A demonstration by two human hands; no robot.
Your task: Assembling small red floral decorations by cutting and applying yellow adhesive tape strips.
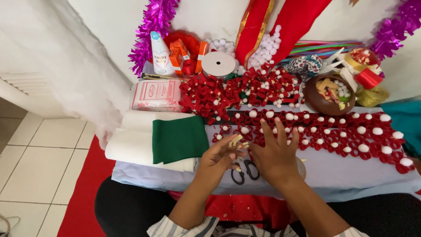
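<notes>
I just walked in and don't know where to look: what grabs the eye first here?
First, the mass of red ribbon loops piled at the table's middle, and the rows of red loops with white pompoms stretching off to the right. Nearer the person, the left hand and right hand meet above black-handled scissors, beside a folded green felt on white rolls. Purple tinsel hangs behind.

Matt green felt cloth [180, 139] lies folded on soft white wadding [131, 145]. Beyond it, glossy plastic wraps a packet [156, 94]; shiny purple foil tinsel [151, 30] hangs above. Black-handled scissors [245, 170] show metal blades.
</notes>
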